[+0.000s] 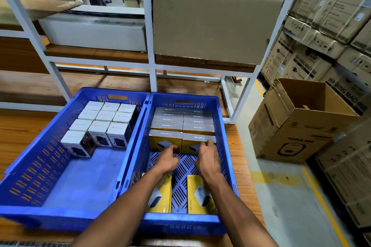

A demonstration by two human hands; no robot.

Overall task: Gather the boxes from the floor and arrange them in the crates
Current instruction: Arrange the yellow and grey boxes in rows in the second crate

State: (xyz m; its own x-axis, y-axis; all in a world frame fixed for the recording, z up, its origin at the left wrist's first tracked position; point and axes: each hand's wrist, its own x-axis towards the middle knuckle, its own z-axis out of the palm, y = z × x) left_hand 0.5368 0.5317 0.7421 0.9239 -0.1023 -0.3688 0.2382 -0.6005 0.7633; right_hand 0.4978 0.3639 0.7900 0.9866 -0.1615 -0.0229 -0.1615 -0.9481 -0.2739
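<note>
right crate [221, 126]: yellow boxes [181, 126] stacked upright at rear. left hand [167, 159] curled, empty; right hand [206, 156] fingers touching front box [197, 143]. risk: shove topples row forward.

Blue crates [183, 98] (yellow boxes [165, 142] inside)

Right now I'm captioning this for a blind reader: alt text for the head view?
Two hands, left hand and right hand, press yellow boxes upright into rows in the right blue crate. The left blue crate holds white boxes.
</note>
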